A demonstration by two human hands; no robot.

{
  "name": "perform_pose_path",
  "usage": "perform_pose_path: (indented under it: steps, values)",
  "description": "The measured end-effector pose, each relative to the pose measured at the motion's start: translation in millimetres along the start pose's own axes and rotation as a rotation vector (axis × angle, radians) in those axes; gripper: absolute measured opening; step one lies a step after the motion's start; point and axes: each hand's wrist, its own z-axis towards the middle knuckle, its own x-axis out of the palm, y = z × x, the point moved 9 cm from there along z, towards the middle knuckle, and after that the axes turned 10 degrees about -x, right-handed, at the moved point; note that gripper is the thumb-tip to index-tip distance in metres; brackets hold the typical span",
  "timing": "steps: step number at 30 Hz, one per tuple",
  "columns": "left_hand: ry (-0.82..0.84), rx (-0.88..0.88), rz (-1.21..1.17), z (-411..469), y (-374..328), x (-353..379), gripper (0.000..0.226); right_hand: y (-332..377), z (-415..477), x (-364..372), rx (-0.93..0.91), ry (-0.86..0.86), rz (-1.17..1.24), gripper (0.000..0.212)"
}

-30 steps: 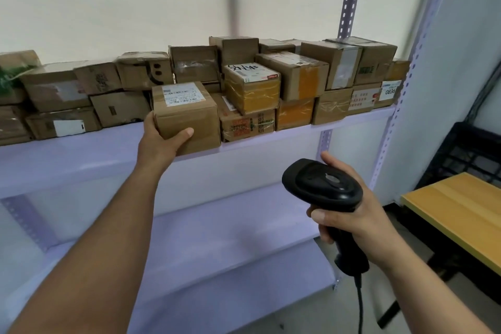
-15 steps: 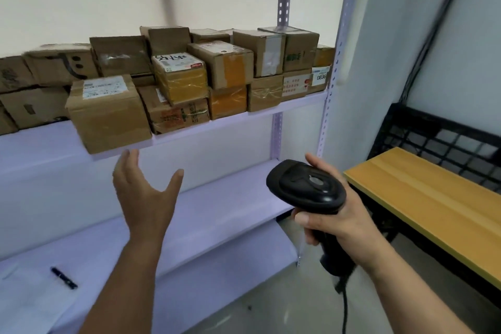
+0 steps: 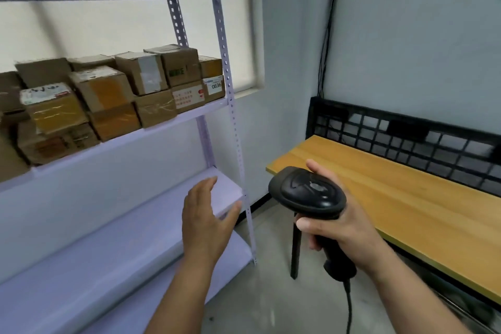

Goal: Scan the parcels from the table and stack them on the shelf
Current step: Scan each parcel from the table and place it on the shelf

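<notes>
Left hand — raised, palm open, fingers straight, holding nothing. Right hand — fingers wrapped round scanner handle.

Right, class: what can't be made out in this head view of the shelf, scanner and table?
Head view:
Parcels: leftmost cut off by the left edge; most labels blurred by motion.
Barcode scanner: handle hidden in the right hand; scan window faces away.
Wooden table: right end cut off by the frame edge.
</notes>
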Motion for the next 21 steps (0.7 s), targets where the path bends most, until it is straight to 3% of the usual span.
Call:
perform_pose_path:
  steps: [6,11,21]
  values:
    - [0.06,0.065,-0.042,-44,-78,69,0.075,23,-42,-87,-0.003,-0.052,-0.066,0.096]
    - [0.11,0.096,-0.065,-82,-128,123,0.065,37,-79,-155,0.005,-0.113,-0.105,0.099]
    - [0.302,0.227,-0.099,-132,-222,230,0.066,57,-147,-272,-0.001,-0.322,-0.172,0.105]
